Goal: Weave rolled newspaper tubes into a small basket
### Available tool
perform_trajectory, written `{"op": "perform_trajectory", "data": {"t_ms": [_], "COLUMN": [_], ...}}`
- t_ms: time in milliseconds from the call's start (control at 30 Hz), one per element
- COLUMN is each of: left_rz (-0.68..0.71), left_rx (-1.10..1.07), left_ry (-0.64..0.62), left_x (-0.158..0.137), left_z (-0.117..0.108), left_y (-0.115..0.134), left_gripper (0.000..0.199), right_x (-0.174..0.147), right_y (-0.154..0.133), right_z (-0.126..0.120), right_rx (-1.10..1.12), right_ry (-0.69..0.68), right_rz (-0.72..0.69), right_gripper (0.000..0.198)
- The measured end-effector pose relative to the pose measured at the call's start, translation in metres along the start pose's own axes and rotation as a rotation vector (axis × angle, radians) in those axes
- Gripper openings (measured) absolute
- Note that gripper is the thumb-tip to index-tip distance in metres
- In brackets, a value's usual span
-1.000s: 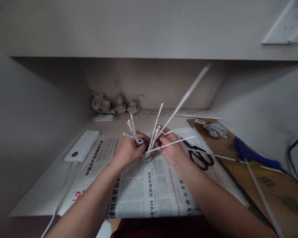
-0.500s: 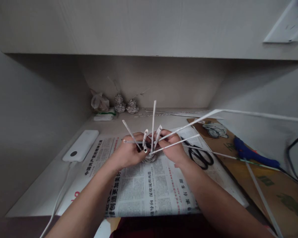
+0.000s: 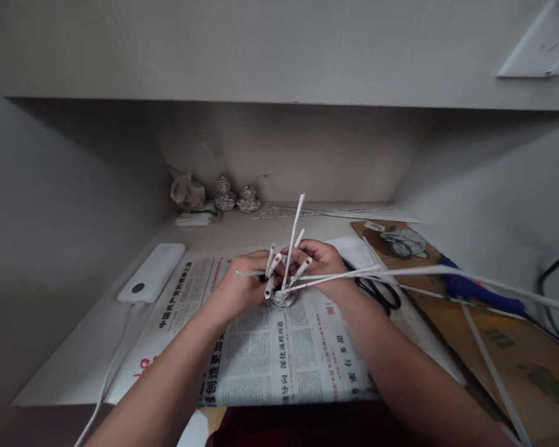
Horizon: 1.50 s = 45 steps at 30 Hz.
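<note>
Between my hands, above the newspaper, is a small woven paper basket with several rolled-paper tubes sticking up and outward from it. My left hand is closed round its left side, the fingertips hidden behind the tubes. On the far right side my right hand has its fingers bent and pressed together among the tubes; which tube they pinch is partly hidden. A long paper strip runs from the basket over my right wrist toward the right edge.
Black-handled scissors lie just right of my right hand. Farther right, a blue glue gun rests on cardboard. A white power bank with a cable is at left. Two woven gourd shapes stand at the back.
The long strip has dropped from a raised bend to lie lower across my right wrist. The basket's tubes have shifted and tilted. Both hands stay at the basket.
</note>
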<state>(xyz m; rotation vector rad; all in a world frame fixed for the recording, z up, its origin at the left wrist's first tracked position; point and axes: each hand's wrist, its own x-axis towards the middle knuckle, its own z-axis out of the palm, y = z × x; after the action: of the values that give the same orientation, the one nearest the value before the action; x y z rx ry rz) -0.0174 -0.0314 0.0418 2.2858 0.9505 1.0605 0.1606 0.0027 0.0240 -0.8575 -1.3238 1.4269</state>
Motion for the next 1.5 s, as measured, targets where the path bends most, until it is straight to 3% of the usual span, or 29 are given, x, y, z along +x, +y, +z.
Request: {"op": "perform_trajectory", "data": {"t_ms": [300, 600, 833, 1200, 1333, 1500], "left_rz": [-0.121, -0.321, -0.318, -0.450, -0.468, -0.518], "left_rx": [0.015, 0.039, -0.021, -0.207, -0.250, -0.285], "left_ry": [0.012, 0.155, 0.047, 0.140, 0.154, 0.145], "left_x": [-0.001, 0.000, 0.000, 0.002, 0.003, 0.004], "left_z": [0.003, 0.008, 0.007, 0.011, 0.012, 0.011], "left_y": [0.004, -0.001, -0.004, -0.006, -0.007, -0.006], "left_gripper": [0.010, 0.030, 0.013, 0.009, 0.013, 0.011], "right_x": [-0.001, -0.009, -0.016, -0.018, -0.018, -0.011], "right_y": [-0.006, -0.012, -0.013, -0.008, -0.007, -0.004], "right_z": [0.004, 0.006, 0.012, 0.012, 0.014, 0.009], "right_rx": [-0.036, -0.014, 0.008, 0.014, 0.028, -0.071], "right_ry": [-0.017, -0.092, -0.126, -0.188, -0.128, 0.074], "right_rz": [-0.078, -0.105, -0.095, -0.143, -0.208, -0.256], "right_gripper": [0.029, 0.022, 0.019, 0.020, 0.015, 0.015]}}
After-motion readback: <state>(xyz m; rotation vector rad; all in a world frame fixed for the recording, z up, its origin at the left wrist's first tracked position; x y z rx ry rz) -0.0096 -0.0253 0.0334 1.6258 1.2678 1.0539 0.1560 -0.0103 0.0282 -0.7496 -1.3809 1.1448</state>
